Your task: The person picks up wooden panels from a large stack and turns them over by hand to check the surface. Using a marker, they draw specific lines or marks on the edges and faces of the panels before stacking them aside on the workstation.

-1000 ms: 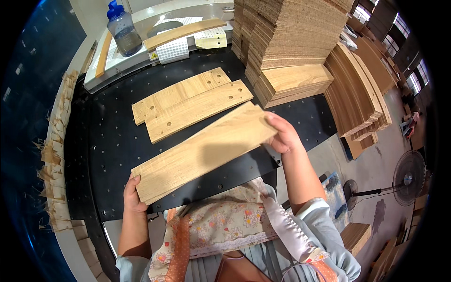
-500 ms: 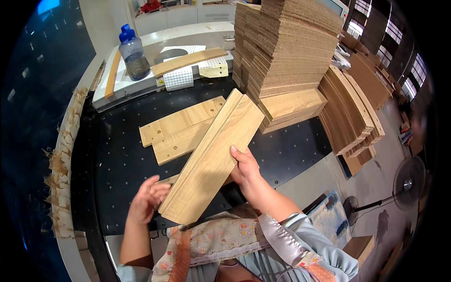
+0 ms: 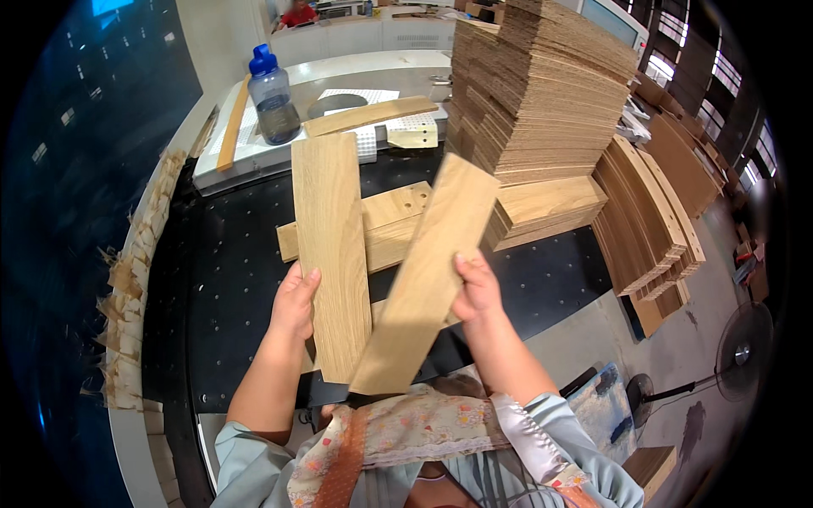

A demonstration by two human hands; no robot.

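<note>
My left hand (image 3: 296, 303) grips one wood-grain board (image 3: 330, 245) by its left edge, thumb on the face, holding it nearly upright in view. In my right hand (image 3: 476, 288) is a second wood-grain board (image 3: 428, 275), gripped at its right edge and leaning toward the upper right. The two boards spread like a V, their lower ends close together near my apron. Behind them, boards with drilled holes (image 3: 398, 203) lie on the black table (image 3: 229, 296), partly hidden by the boards I hold. Another board beneath shows only in small parts.
A tall stack of boards (image 3: 550, 93) rises at the back right, beside curved boards (image 3: 639, 220). On the white machine ledge stand a blue-capped bottle (image 3: 275, 106) and a loose strip (image 3: 373, 114). A fan (image 3: 743, 351) is at the right. A person in red (image 3: 298, 14) is far behind.
The boards held together in my right hand are now apart, one in each hand. My left hand, free before, has closed on one and carried it left. The view has shifted slightly.
</note>
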